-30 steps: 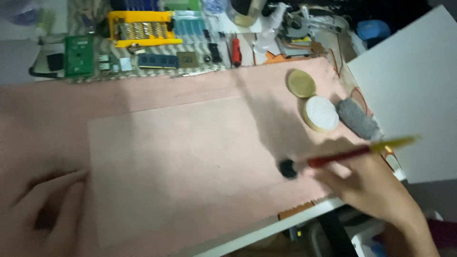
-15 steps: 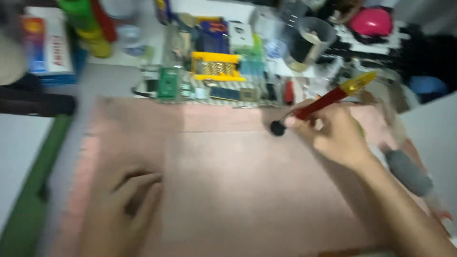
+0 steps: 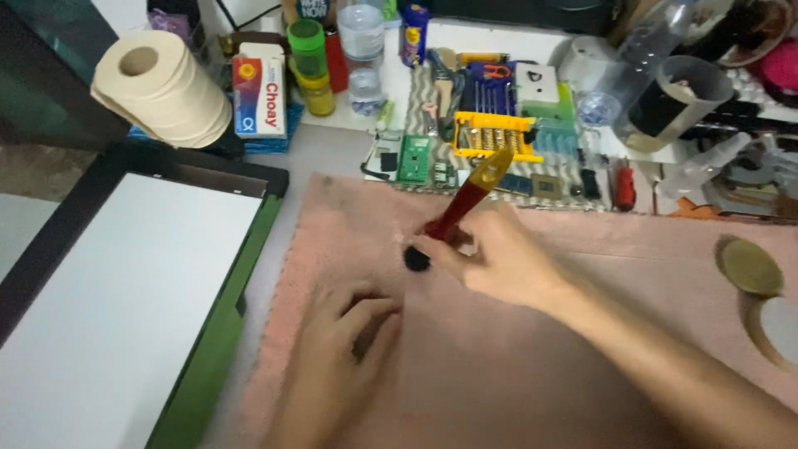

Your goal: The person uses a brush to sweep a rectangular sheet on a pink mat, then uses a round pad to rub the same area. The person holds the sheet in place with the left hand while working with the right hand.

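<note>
Brush (image 3: 460, 209) with a red handle, yellow end and dark round tip, held tilted in the right hand (image 3: 499, 258), fingers closed round the lower handle; tip down on the pink mat (image 3: 582, 366) near its upper left part. Left hand (image 3: 337, 362) lies on the mat just below the tip, fingers curled loosely, holding nothing. Mat covers most of the counter (image 3: 332, 158). Left of it, touching its edge, a white board with dark frame (image 3: 116, 283). Behind the mat, a yellow bit holder (image 3: 495, 135), a green circuit board (image 3: 413, 158) and a red-handled screwdriver (image 3: 624, 183). Further back, a paper roll (image 3: 162, 87), a small box (image 3: 258, 91), a green-lidded jar (image 3: 312, 62), a clear beaker (image 3: 677, 104). At the right edge, a round olive disc (image 3: 750, 266) on the mat, well apart from the brush.
</note>
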